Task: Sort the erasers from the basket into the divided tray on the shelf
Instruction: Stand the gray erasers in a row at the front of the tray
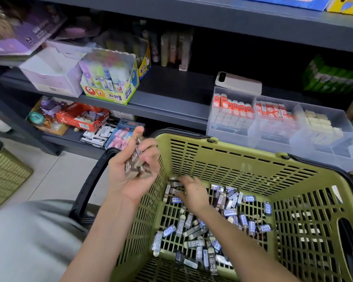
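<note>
An olive-green slatted basket (222, 159) fills the lower right, and several loose 2B erasers (194, 241) in dark sleeves lie on its bottom. My left hand (130, 171) hovers over the basket's left rim, shut on a bundle of brown 2B erasers (136, 163). My right hand (192, 192) reaches down inside the basket, its fingers on erasers near the far left corner; whether it grips one is hidden. The clear divided tray (273, 143) stands on the shelf just behind the basket, holding red-sleeved erasers in two sections and pale ones in the third.
A phone (238, 83) lies on the shelf behind the tray. Glue-stick boxes (110, 82) and a white carton (49, 74) stand on the shelf at left. A lower shelf holds more stationery. A second green basket (4, 176) sits on the floor at far left.
</note>
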